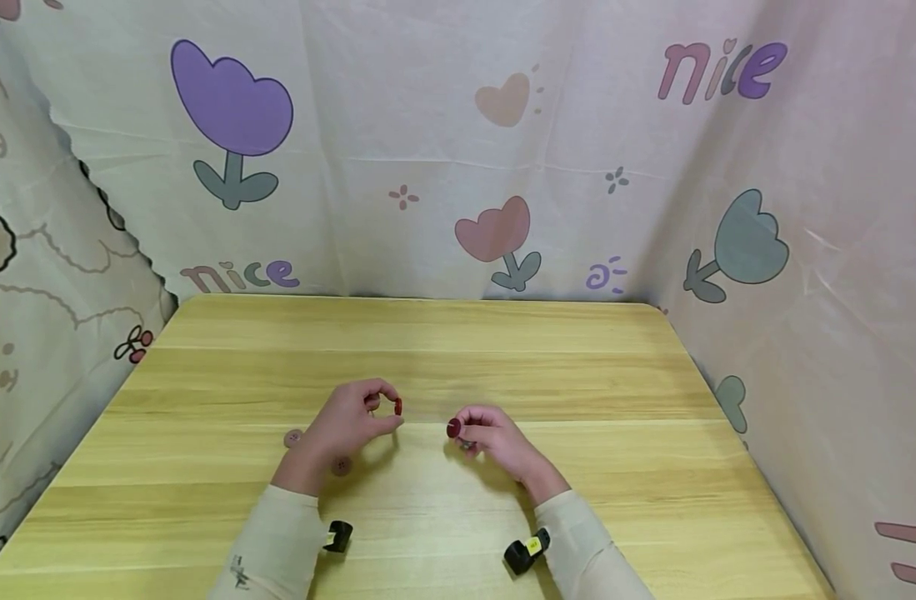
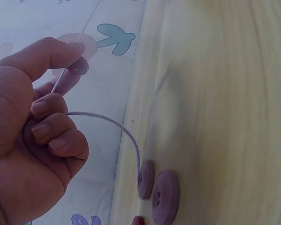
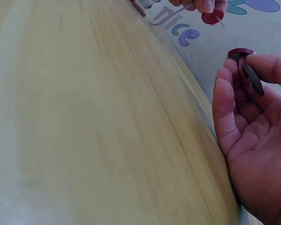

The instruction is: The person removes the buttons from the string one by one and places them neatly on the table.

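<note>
In the head view my left hand [image 1: 352, 421] pinches a red button [image 1: 398, 407] between thumb and fingertip. Its other fingers curl over a pale cord [image 2: 105, 117], which bends down to a dusky pink button [image 2: 146, 180] on the table. A second pink button [image 2: 166, 197] lies beside that one. My right hand [image 1: 498, 440] holds a dark red button [image 3: 240, 52] at its fingertips, with a dark, nearly black button [image 3: 253, 79] just below it. The cord stretches across the gap between the red button and the dark red one.
A wood-grain table [image 1: 548, 358] lies under both hands. Patterned cloth [image 1: 397, 108] hangs behind it and along its sides. Part of a red piece [image 2: 138, 221] shows at the bottom edge of the left wrist view. Black devices [image 1: 521, 557] sit at both wrists.
</note>
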Available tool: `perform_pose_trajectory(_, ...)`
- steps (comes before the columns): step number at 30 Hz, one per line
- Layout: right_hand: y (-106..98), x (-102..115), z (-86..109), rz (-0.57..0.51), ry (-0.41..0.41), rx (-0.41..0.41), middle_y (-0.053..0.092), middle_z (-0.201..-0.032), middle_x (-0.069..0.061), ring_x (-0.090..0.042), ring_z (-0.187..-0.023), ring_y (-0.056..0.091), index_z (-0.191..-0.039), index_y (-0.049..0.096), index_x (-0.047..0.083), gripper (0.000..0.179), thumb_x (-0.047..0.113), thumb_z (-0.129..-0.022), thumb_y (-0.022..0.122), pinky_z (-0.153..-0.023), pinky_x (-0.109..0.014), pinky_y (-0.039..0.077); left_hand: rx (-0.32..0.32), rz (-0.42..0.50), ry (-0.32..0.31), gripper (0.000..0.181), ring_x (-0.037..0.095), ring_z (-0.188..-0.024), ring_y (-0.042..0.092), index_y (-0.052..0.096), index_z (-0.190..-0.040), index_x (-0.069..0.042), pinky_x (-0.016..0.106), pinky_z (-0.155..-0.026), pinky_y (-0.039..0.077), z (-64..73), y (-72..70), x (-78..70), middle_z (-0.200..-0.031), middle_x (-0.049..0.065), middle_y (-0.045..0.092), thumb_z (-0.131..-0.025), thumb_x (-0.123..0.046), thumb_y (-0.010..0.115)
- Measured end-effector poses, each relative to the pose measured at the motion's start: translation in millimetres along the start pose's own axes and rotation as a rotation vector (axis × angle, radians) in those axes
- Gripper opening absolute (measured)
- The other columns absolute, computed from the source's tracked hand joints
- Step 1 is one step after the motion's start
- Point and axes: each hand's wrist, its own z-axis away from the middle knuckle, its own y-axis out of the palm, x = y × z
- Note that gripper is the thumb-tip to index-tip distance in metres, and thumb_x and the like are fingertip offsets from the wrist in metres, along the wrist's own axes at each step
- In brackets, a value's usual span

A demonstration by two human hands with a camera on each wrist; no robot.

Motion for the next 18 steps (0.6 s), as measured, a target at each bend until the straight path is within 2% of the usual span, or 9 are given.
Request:
perform_pose_trajectory(2, 0, -1, -0.3, -0.001, -0.001, 0.002, 0.057, -0.092, -0.030, -0.024, -0.081, 0.056, -0.098, 0.059, -0.011, 0.017, 0.004, -0.096, 0.053, -0.068, -0.032, 0.051, -0.013, -0.011, -0.001, 0.022, 0.024, -0.081, 0.047, 0.068, -0.103, -0.015, 0.036, -0.065, 0.038, -0.1, -2.6, 2.2, -0.071, -0.001, 0.030, -0.085, -0.016, 0.081)
perform_pose_trajectory(5, -1, -2, -0.5, 0.002, -0.002, 0.002, 0.057, -0.091, -0.030, -0.024, -0.081, 0.056, -0.098, 0.059, -0.011, 0.017, 0.004, -0.096, 0.053, -0.068, -0.032, 0.051, -0.036, -0.027, -0.002, 0.023, 0.027, -0.096, 0.056, 0.068, -0.102, -0.016, 0.039, -0.078, 0.044, 0.4, -6.4, 5.5, -0.085, 0.003, 0.051, -0.084, -0.017, 0.082)
perform_pose_trajectory(8, -2, -3, -0.6, 0.004, -0.001, 0.002, 0.057, -0.091, -0.029, -0.024, -0.081, 0.056, -0.097, 0.059, -0.011, 0.017, 0.005, -0.096, 0.053, -0.068, -0.032, 0.051, -0.046, -0.039, -0.001, 0.022, 0.025, -0.089, 0.056, 0.068, -0.102, -0.015, 0.037, -0.074, 0.045, 1.5, -11.0, 7.4, -0.084, 0.005, 0.052, -0.084, -0.018, 0.081)
perform_pose_trajectory(9, -2, -3, -0.6, 0.005, -0.001, 0.002, 0.057, -0.091, -0.029, -0.024, -0.081, 0.056, -0.097, 0.059, -0.011, 0.017, 0.005, -0.096, 0.053, -0.068, -0.032, 0.051, -0.047, -0.038, -0.006, 0.022, 0.022, -0.082, 0.055, 0.068, -0.102, -0.015, 0.035, -0.069, 0.045, 2.1, -12.5, 7.8, -0.081, 0.003, 0.050, -0.084, -0.018, 0.081)
perform_pose_trajectory(12, -2, -3, -0.9, 0.003, -0.001, 0.002, 0.058, -0.091, -0.029, -0.024, -0.081, 0.056, -0.097, 0.059, -0.011, 0.017, 0.005, -0.096, 0.053, -0.068, -0.032, 0.051, -0.028, 0.001, -0.032, 0.023, 0.017, -0.060, 0.041, 0.066, -0.105, -0.012, 0.029, -0.054, 0.037, 3.3, -16.8, 8.8, -0.068, 0.000, 0.030, -0.086, -0.016, 0.079)
perform_pose_trajectory(15, -2, -3, -1.2, 0.001, -0.003, 0.002, 0.058, -0.091, -0.028, -0.024, -0.081, 0.056, -0.097, 0.059, -0.011, 0.017, 0.004, -0.096, 0.053, -0.068, -0.032, 0.051, -0.013, 0.078, -0.071, 0.025, 0.013, -0.048, 0.038, 0.065, -0.107, -0.010, 0.025, -0.048, 0.037, 4.6, -19.7, 9.6, -0.067, -0.001, 0.027, -0.087, -0.012, 0.078)
perform_pose_trajectory(18, -2, -4, -1.7, 0.000, -0.006, 0.004, 0.057, -0.091, -0.029, -0.024, -0.081, 0.055, -0.097, 0.059, -0.011, 0.016, 0.004, -0.096, 0.053, -0.068, -0.032, 0.051, -0.008, 0.112, -0.084, 0.025, 0.014, -0.046, 0.038, 0.064, -0.108, -0.008, 0.025, -0.048, 0.038, 5.1, -22.1, 10.1, -0.067, 0.000, 0.027, -0.087, -0.011, 0.077)
